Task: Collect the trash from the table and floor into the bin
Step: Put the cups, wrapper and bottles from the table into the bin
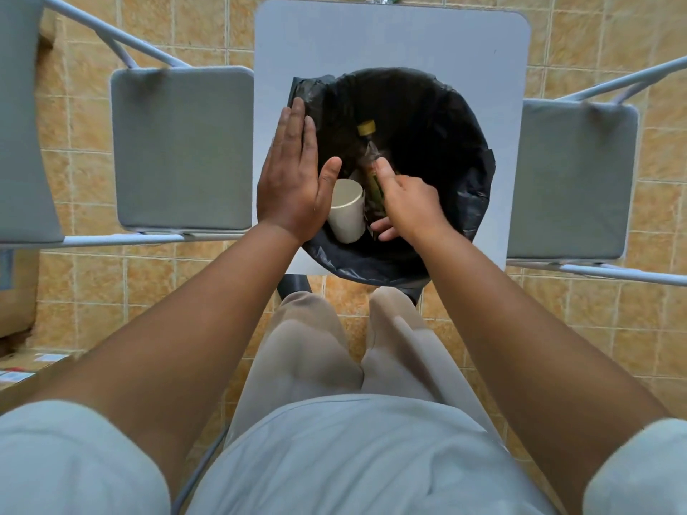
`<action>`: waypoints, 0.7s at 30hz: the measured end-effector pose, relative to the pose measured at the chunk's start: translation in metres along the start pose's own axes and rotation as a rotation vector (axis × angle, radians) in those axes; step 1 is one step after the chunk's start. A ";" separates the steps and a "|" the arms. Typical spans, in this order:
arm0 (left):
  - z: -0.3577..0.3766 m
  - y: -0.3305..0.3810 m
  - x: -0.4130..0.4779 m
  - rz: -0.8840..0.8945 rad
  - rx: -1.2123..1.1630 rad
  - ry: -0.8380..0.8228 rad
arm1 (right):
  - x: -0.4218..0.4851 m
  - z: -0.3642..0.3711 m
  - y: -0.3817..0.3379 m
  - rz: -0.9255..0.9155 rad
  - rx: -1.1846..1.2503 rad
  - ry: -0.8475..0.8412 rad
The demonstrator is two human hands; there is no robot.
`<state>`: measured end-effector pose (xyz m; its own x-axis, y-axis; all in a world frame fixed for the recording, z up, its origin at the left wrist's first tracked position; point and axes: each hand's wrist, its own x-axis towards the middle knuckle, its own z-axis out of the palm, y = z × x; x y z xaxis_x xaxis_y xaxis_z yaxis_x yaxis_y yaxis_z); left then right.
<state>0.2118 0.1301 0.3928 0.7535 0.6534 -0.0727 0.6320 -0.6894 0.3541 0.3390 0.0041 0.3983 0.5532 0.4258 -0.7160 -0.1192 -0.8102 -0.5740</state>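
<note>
Flattening our left hand [290, 180] on the bin [427, 105] (table [371, 39]'s near edge), we rest our right hand [407, 206] on the bottle [368, 143]; grip unclear.

Glossy plastic bin liner [472, 202], matt table [390, 39]

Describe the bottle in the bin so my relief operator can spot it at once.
Start at the white table; on it stands a round bin lined with a black bag. Inside, just right of the pale cup and next to the right hand, is the bottle: slim, dark, and the only thing with a yellow cap.
</note>
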 end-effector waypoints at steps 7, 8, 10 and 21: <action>0.003 0.000 0.001 -0.022 0.019 0.008 | -0.022 -0.050 0.032 -0.734 -0.430 0.528; 0.003 0.001 0.001 -0.025 0.023 0.011 | -0.022 -0.055 0.038 -0.742 -0.504 0.573; 0.005 0.001 0.001 -0.033 0.033 0.012 | -0.021 -0.061 0.050 -0.669 -0.633 0.571; 0.005 0.003 0.000 -0.058 0.106 0.001 | -0.009 -0.056 0.071 -0.639 -0.613 0.466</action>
<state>0.2143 0.1264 0.3887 0.7152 0.6932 -0.0892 0.6900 -0.6799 0.2483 0.3716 -0.0797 0.3869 0.6486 0.7600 -0.0425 0.6865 -0.6081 -0.3987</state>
